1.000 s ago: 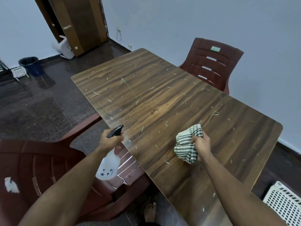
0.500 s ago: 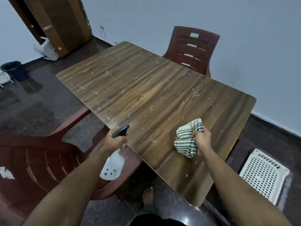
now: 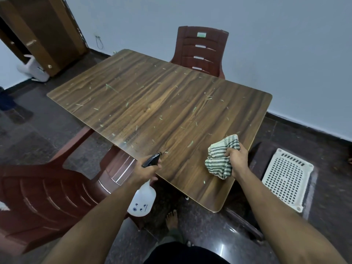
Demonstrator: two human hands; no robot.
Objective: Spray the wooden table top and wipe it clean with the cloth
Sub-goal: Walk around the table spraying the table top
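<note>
Left hand [image 3: 147,169] grips spray bottle [image 3: 142,200], right hand [image 3: 237,159] clutches striped cloth [image 3: 221,156]; littered tabletop [image 3: 152,103] awaits wiping.

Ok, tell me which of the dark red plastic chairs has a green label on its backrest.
The chair at the table's far side, against the wall; the near chair at the left shows none.

Brown wood-grain table top [image 3: 152,103] showing a smooth, slightly glossy finish; green-striped woven cloth [image 3: 221,159] looking soft, matt; translucent white plastic spray bottle [image 3: 142,201]; dark floor [image 3: 209,241] gleaming, polished.
</note>
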